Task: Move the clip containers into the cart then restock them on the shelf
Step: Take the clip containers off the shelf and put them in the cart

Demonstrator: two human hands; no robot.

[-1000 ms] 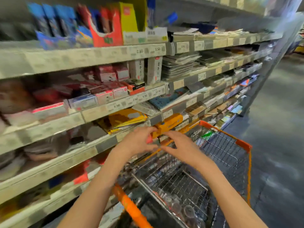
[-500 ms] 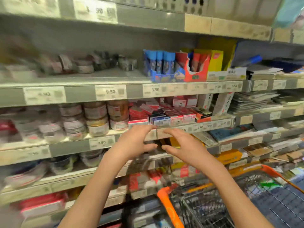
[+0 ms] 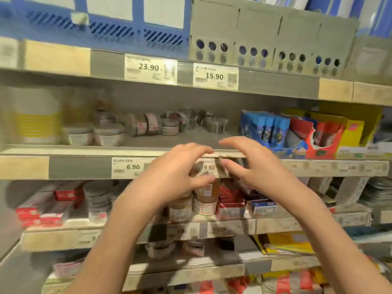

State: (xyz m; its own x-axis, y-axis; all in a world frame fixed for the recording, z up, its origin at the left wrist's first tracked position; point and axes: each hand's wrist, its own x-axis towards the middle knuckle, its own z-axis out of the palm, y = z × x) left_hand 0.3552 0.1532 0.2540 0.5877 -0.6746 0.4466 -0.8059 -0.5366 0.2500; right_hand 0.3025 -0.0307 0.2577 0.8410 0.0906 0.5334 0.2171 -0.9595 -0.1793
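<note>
Your left hand and right hand hover with fingers loosely spread, holding nothing, before the grey shelf where squat, round, clear clip containers sit.

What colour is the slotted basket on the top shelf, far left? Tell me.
Blue, with white panels behind its slots; the slotted basket shows in the head view.

Both hands are raised before the shelf's front edge, fingers loosely curved and holding nothing. The left hand and right hand face each other, a small gap between them, in front of the 9.50 price tag. Round clip containers sit toward the back of the shelf. Blue and red boxes stand at its right end.
</note>
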